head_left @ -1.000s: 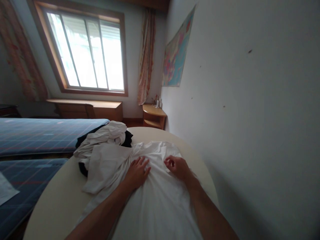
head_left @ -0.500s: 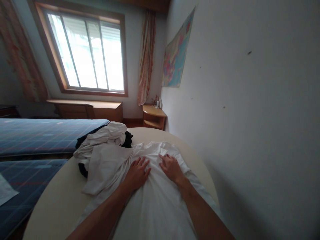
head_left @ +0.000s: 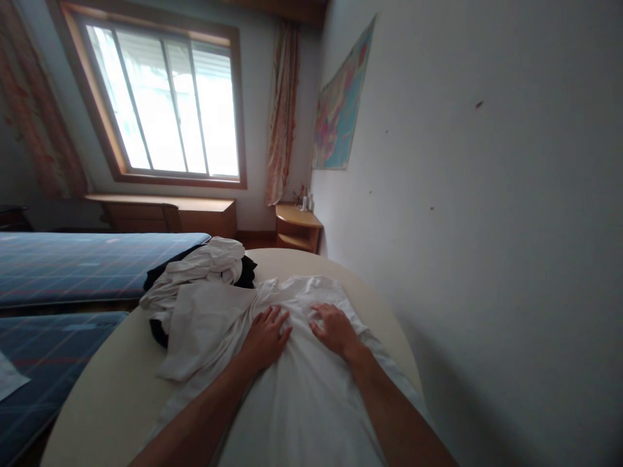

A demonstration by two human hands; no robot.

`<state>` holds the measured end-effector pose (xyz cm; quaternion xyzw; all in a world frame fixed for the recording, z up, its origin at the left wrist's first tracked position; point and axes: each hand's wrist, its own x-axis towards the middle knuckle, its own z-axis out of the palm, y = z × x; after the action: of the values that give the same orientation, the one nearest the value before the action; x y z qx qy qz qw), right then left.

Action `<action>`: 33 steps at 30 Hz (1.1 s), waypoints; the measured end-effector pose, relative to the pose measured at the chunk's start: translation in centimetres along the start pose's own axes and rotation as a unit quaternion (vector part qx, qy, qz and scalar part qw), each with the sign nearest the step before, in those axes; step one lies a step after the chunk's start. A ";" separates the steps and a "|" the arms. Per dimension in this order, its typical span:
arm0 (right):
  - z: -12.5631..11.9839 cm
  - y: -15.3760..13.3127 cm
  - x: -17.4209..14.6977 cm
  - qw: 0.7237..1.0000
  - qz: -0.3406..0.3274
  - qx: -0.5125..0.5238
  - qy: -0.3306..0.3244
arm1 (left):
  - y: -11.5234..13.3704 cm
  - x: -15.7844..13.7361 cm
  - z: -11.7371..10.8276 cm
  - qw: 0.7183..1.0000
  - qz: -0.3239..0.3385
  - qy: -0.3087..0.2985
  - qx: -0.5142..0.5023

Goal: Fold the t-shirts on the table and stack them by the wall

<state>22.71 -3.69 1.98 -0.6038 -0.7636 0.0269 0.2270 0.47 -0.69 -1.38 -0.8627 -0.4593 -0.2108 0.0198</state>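
Observation:
A white shirt [head_left: 296, 402] lies spread over the round cream table [head_left: 92, 402], its far edge wrinkled and a sleeve-like flap out to the left. On its left upper part rests my left hand [head_left: 267, 334], palm down with fingers apart. My right hand [head_left: 333, 329] touches the upper right part, its fingers bent and the thumb apart from the index finger. Neither hand visibly grips the cloth. Beyond my left hand sits a crumpled heap of white clothes [head_left: 204, 263] with black cloth [head_left: 247, 272] showing beneath.
Blue plaid mattresses [head_left: 97, 266] border the table on the left, with a white sheet-like piece [head_left: 10, 376] on the nearer one. The white wall [head_left: 487, 272] rises close on the right. A corner shelf [head_left: 298, 217] and a desk [head_left: 204, 206] stand beyond, under the window.
My right hand's index finger has drawn in from a small white flap on the shirt, which no longer shows. My left hand stays in place. The view has shifted slightly.

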 end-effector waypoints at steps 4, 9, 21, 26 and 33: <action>-0.6 0.8 0.1 1.000 0.013 0.023 -0.009 | 0.0 0.1 0.0 1.000 0.002 -0.007 0.000; -4.3 4.7 -0.6 0.995 0.087 0.009 -0.051 | 0.1 0.2 -0.2 1.000 -0.002 -0.019 -0.006; -8.5 7.8 -5.3 0.990 0.099 -0.014 -0.097 | -0.2 0.3 0.4 0.999 0.007 -0.017 -0.041; -8.0 7.3 -6.5 0.971 0.162 -0.175 -0.026 | -0.2 0.5 0.5 0.998 0.032 0.003 -0.050; -8.5 7.8 -7.2 0.953 0.120 -0.267 -0.073 | -0.2 0.5 0.6 0.998 0.049 -0.006 -0.049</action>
<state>34.22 -10.36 4.89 -0.7258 -0.6795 -0.1071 -0.0036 0.75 -0.04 -1.72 -0.8852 -0.4058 -0.2268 -0.0154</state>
